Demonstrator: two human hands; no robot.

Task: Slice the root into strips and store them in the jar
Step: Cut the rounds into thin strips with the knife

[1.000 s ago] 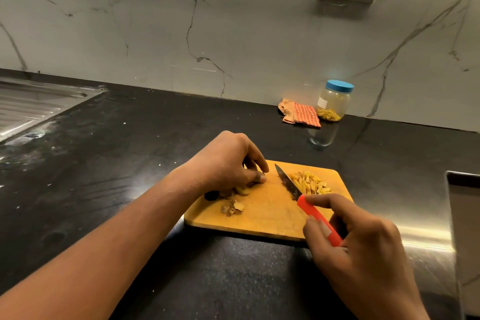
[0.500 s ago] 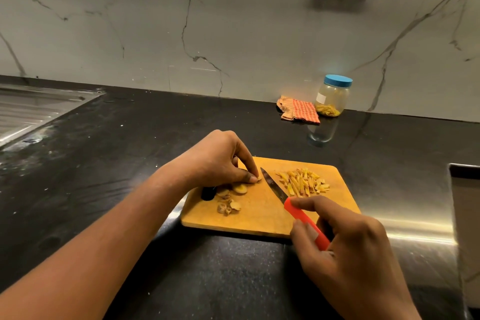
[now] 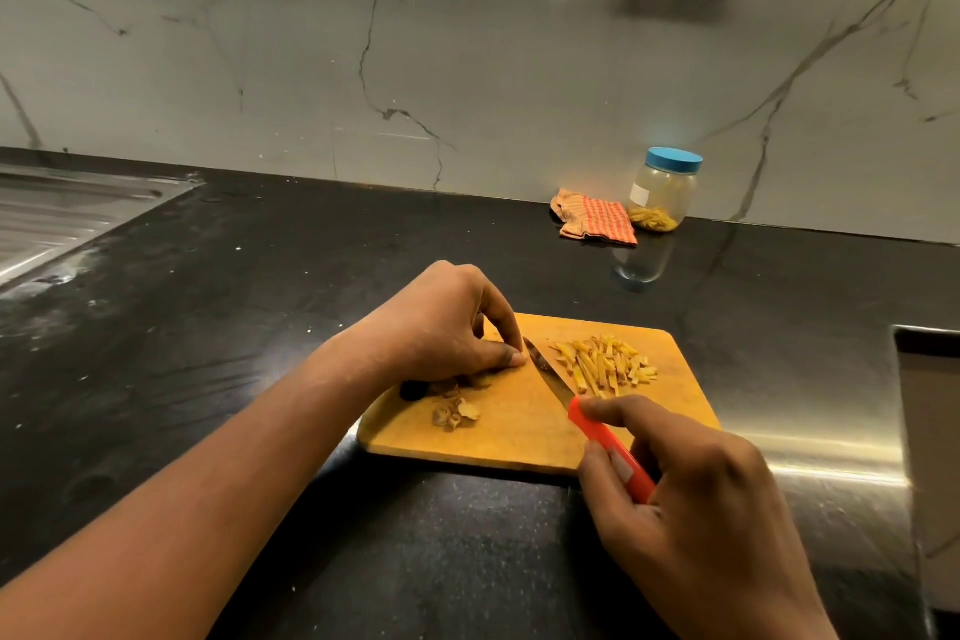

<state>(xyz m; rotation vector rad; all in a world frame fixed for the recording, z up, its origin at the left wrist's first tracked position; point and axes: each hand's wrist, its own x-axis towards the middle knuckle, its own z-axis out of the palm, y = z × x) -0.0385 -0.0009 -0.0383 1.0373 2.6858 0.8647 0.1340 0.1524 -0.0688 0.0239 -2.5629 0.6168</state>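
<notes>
Hands work over a wooden cutting board point(image 3: 524, 437) in the lower middle of the frame. The left hand point(image 3: 441, 327) bends down at the board's left end. Its fingers and thumb are curled tight round what looks like a small root piece point(image 3: 480, 381), but most of that is hidden under the hand. The right hand point(image 3: 696, 509), at the lower right, has its fingers wrapped round the red handle of a knife point(image 3: 563, 389). The blade points up and to the left, with its tip just beside the left thumb. A pile of yellow strips point(image 3: 605, 364) lies on the right part of the board, next to the blade. Brown scraps point(image 3: 454, 413) lie just below the left hand. The jar point(image 3: 662, 190) stands by the wall at the upper right, well apart from the board, with its blue lid on and some strips inside. An orange cloth point(image 3: 595, 221) lies just to its left on the black counter point(image 3: 260, 301).
</notes>
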